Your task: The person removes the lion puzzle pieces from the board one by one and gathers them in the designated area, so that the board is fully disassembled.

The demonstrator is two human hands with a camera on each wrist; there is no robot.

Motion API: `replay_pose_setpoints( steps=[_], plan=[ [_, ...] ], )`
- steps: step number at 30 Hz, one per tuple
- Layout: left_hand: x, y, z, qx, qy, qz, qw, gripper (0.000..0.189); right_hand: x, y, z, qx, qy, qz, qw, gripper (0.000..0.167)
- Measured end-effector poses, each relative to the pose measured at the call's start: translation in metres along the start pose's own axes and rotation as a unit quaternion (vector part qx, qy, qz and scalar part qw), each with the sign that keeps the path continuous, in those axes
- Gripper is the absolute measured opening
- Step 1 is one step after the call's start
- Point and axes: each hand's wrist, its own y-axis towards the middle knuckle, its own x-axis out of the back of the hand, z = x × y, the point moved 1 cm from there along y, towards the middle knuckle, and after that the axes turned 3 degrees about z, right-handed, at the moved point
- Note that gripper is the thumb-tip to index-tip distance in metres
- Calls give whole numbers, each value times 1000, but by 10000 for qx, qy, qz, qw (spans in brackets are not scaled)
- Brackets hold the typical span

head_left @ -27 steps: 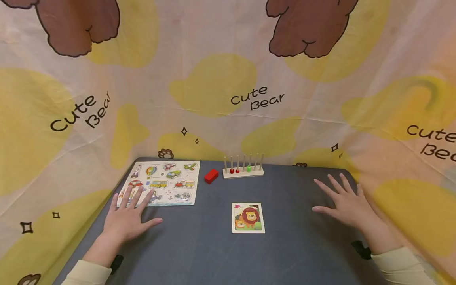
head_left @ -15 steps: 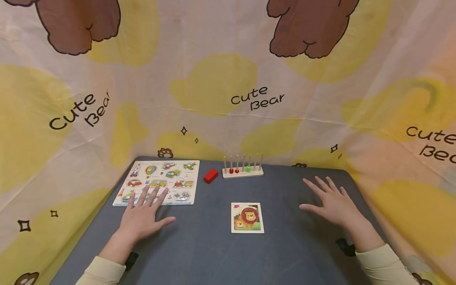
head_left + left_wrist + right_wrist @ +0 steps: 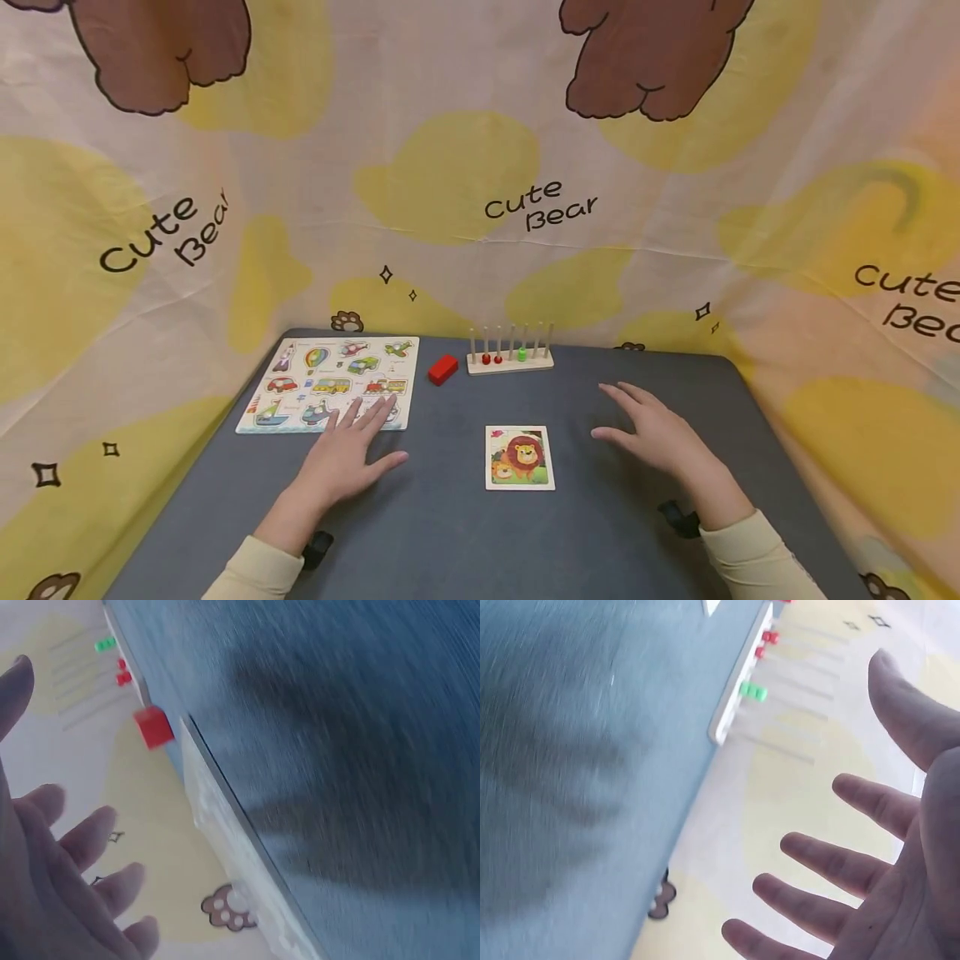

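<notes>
In the head view my left hand (image 3: 341, 462) hovers with fingers spread. Its fingertips overlap the near right corner of a white picture puzzle board (image 3: 300, 408) showing vehicles. My right hand (image 3: 663, 437), also holding nothing, is above the dark table right of centre, palm turned inward. Between the hands lies a small lion picture puzzle (image 3: 521, 458) in a pale frame. Both wrist views show extended, slightly bent fingers, with shadows on the table below.
A red block (image 3: 443, 369) lies right of the vehicle board. Beside it stands a wooden peg rack (image 3: 510, 364) with red and green beads on some pegs. The dark table (image 3: 450, 533) meets a hanging cloth (image 3: 450, 183) printed with bears at the back and sides.
Both hands have moved inward toward the lion puzzle, the left one to the right and the right one to the left. The objects on the table stay where they were.
</notes>
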Motion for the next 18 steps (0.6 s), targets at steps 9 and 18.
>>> replay_pose_setpoints(
  steps=[9, 18],
  plan=[
    [-13, 13, -33, -142, -523, 212, 9983, 96, -20, 14, 22, -12, 306, -22, 9995, 89],
    [-31, 21, -61, -292, -490, 825, 9950, 92, -39, 25, 39, 189, 340, 49, 9992, 64]
  ],
)
